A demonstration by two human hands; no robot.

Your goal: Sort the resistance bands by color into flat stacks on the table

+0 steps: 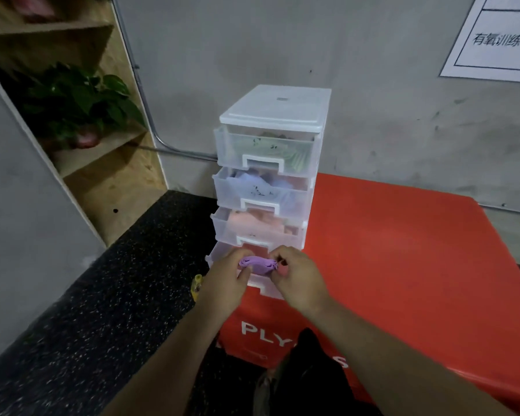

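A folded purple resistance band is held between my left hand and my right hand, each pinching one end. They hover just in front of the lowest drawer of a clear plastic drawer tower. The tower stands on a red plyo box. Its top drawer shows green bands, the second bluish ones, the third pink-orange ones. A bit of pink shows under my right fingers, and I cannot tell what it is.
A yellow object peeks out beside my left wrist. Black speckled rubber floor lies to the left. A wooden shelf with a potted plant stands at the left. A grey wall with a paper notice is behind.
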